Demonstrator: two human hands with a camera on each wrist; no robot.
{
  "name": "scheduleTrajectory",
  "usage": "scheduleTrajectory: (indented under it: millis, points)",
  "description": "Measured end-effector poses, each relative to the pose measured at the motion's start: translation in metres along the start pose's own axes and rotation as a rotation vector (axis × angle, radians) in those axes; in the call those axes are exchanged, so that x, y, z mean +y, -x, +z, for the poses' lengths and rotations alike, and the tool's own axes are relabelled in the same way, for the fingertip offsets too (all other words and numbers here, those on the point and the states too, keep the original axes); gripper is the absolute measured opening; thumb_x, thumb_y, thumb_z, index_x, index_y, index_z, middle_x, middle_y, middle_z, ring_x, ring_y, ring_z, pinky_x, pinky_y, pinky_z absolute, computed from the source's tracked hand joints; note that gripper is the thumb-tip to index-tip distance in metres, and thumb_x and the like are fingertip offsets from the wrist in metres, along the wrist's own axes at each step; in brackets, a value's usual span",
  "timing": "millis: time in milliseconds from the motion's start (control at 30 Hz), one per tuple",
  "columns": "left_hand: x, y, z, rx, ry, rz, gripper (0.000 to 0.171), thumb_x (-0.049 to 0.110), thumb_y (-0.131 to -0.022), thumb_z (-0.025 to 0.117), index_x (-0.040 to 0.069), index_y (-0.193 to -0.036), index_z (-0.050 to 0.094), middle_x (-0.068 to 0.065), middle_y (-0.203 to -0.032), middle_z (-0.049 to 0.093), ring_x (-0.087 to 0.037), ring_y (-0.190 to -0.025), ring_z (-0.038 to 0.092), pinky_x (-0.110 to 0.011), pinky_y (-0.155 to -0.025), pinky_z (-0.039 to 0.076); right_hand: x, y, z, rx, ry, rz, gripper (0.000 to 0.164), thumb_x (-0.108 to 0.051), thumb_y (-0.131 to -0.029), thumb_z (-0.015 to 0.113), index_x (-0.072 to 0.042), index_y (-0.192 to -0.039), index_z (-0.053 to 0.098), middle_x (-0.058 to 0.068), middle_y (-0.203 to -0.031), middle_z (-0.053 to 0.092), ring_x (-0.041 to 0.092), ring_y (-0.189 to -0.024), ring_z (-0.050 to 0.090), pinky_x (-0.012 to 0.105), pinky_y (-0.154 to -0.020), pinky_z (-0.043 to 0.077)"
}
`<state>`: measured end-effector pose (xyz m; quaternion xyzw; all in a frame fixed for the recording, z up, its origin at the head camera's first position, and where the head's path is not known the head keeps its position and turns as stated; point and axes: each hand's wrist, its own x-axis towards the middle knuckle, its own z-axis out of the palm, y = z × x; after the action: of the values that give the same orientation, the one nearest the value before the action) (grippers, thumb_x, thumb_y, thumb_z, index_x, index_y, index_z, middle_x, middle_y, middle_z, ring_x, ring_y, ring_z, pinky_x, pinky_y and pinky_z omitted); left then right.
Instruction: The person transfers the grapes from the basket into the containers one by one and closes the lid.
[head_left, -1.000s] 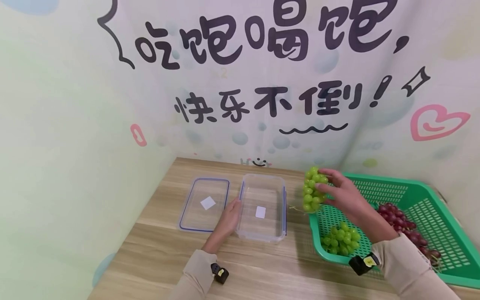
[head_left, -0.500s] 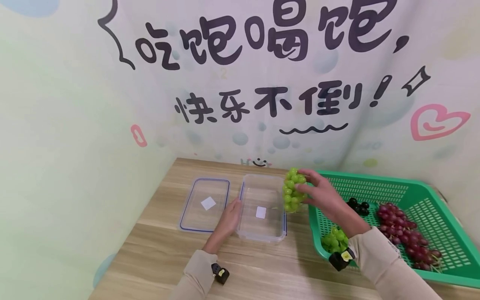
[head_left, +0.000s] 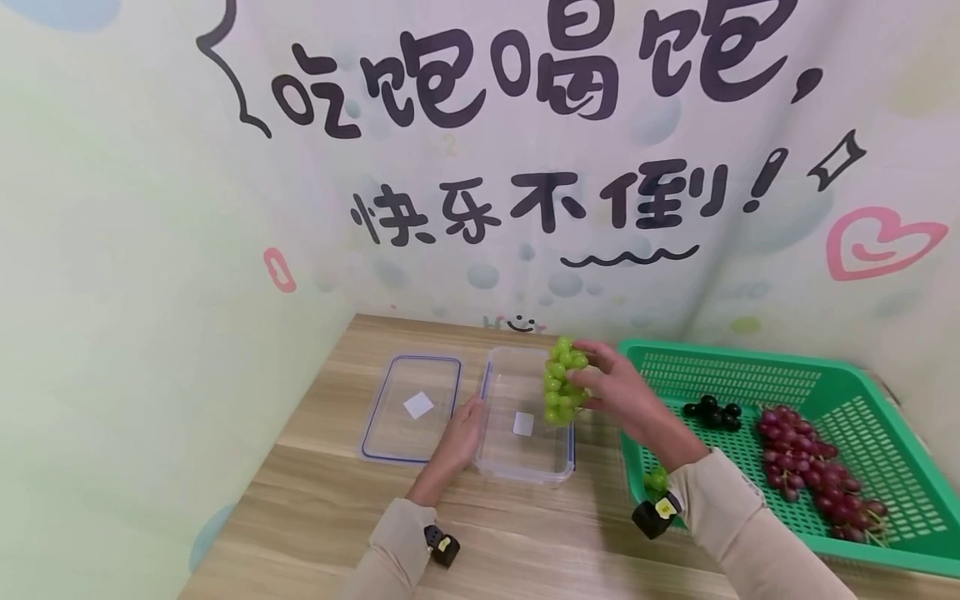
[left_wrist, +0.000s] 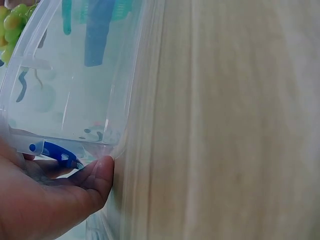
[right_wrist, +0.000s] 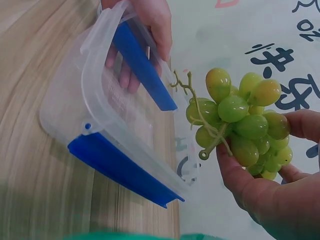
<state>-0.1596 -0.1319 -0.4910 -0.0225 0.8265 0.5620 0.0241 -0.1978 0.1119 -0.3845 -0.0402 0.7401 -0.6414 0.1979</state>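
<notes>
Grapes (head_left: 561, 385) leftward, seemingly above box rim (head_left: 525, 476)

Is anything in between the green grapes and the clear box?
Nothing visible is. The right hand holds the green grapes near the box's open top; its lid lies aside, to the left.

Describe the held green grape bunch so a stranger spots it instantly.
Find the green basket at the head view's right. Left of it, near the clear container, the right hand holds the green grape bunch. Unlike the green grapes inside the basket, this one is raised.
</notes>
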Motion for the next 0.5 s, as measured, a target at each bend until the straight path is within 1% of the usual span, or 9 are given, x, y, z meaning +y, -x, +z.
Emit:
scheduleTrajectory:
  millis: [33, 67, 133, 167, 200, 267, 333, 367, 500]
  points:
    - [0.000, 0.000, 0.000, 0.000, -0.005, 0.003, 0.049, 0.027, -0.109, 0.026, -0.001, -0.145, 0.044, -0.021, -0.102, 0.057, -0.035, -0.093, 0.054, -0.048, -0.084, 0.047, 0.000, -0.001, 0.002, 0.001, -0.004, -0.001, 0.063, -0.012, -0.099, 0.055, -0.012, -0.154, 0.027, 0.018, -0.157, 0.026, 0.038, -0.134, 0.042, 0.051, -0.104, 0.045]
    - [0.001, 0.000, -0.001, 0.000, -0.009, 0.005, 0.049, 0.027, -0.109, 0.025, -0.001, -0.144, 0.045, -0.017, -0.092, 0.054, -0.031, -0.082, 0.051, -0.044, -0.075, 0.046, -0.001, -0.002, 0.004, 0.004, -0.007, -0.002, 0.063, -0.012, -0.098, 0.056, -0.012, -0.154, 0.027, 0.018, -0.158, 0.026, 0.038, -0.134, 0.042, 0.051, -0.104, 0.045]
    - [0.001, 0.000, -0.002, -0.005, -0.012, 0.005, 0.048, 0.026, -0.109, 0.025, 0.000, -0.145, 0.045, -0.009, -0.078, 0.043, -0.024, -0.070, 0.042, -0.036, -0.066, 0.039, -0.001, -0.004, 0.007, 0.006, -0.017, -0.002, 0.063, -0.012, -0.099, 0.056, -0.011, -0.155, 0.027, 0.018, -0.158, 0.025, 0.038, -0.135, 0.042, 0.051, -0.104, 0.045]
    - [0.002, 0.000, -0.002, -0.004, -0.014, 0.008, 0.048, 0.026, -0.109, 0.026, -0.001, -0.144, 0.045, -0.006, -0.077, 0.041, -0.021, -0.069, 0.040, -0.035, -0.066, 0.038, -0.001, -0.005, 0.009, 0.009, -0.020, -0.004, 0.063, -0.012, -0.099, 0.055, -0.011, -0.155, 0.027, 0.019, -0.159, 0.024, 0.038, -0.135, 0.042, 0.051, -0.104, 0.045]
    - [0.002, 0.000, -0.002, -0.008, -0.015, 0.007, 0.049, 0.026, -0.109, 0.026, -0.001, -0.146, 0.043, -0.004, -0.077, 0.040, -0.019, -0.069, 0.040, -0.034, -0.069, 0.039, -0.002, -0.006, 0.012, 0.014, -0.023, -0.001, 0.062, -0.012, -0.099, 0.056, -0.011, -0.154, 0.027, 0.018, -0.159, 0.024, 0.038, -0.135, 0.043, 0.051, -0.104, 0.045]
    - [0.002, 0.001, -0.002, -0.012, -0.012, 0.001, 0.050, 0.027, -0.109, 0.026, 0.000, -0.148, 0.040, -0.004, -0.078, 0.040, -0.018, -0.070, 0.040, -0.033, -0.069, 0.040, -0.001, -0.008, 0.016, 0.013, -0.044, 0.002, 0.062, -0.010, -0.099, 0.055, -0.011, -0.154, 0.027, 0.018, -0.159, 0.023, 0.039, -0.136, 0.042, 0.052, -0.105, 0.044]
    - [0.002, 0.001, -0.002, -0.014, -0.007, -0.003, 0.050, 0.027, -0.109, 0.026, 0.001, -0.149, 0.040, -0.005, -0.079, 0.041, -0.019, -0.069, 0.039, -0.034, -0.067, 0.039, 0.000, -0.010, 0.020, 0.012, -0.057, 0.004, 0.061, -0.009, -0.099, 0.054, -0.012, -0.154, 0.028, 0.018, -0.160, 0.023, 0.038, -0.136, 0.041, 0.052, -0.105, 0.043]
    - [0.002, 0.001, -0.002, -0.010, -0.005, -0.005, 0.050, 0.028, -0.109, 0.026, 0.001, -0.149, 0.039, -0.008, -0.083, 0.046, -0.022, -0.073, 0.044, -0.037, -0.071, 0.043, 0.001, -0.011, 0.023, 0.012, -0.064, 0.003, 0.060, -0.008, -0.099, 0.054, -0.012, -0.153, 0.029, 0.018, -0.159, 0.024, 0.038, -0.135, 0.041, 0.053, -0.105, 0.043]
    - [0.000, 0.001, -0.001, -0.011, -0.001, -0.011, 0.050, 0.028, -0.109, 0.026, 0.001, -0.149, 0.038, -0.008, -0.083, 0.046, -0.022, -0.072, 0.044, -0.036, -0.067, 0.042, 0.004, -0.017, 0.032, 0.018, -0.104, 0.008, 0.060, -0.004, -0.098, 0.054, -0.012, -0.152, 0.031, 0.018, -0.158, 0.026, 0.039, -0.134, 0.042, 0.052, -0.104, 0.044]
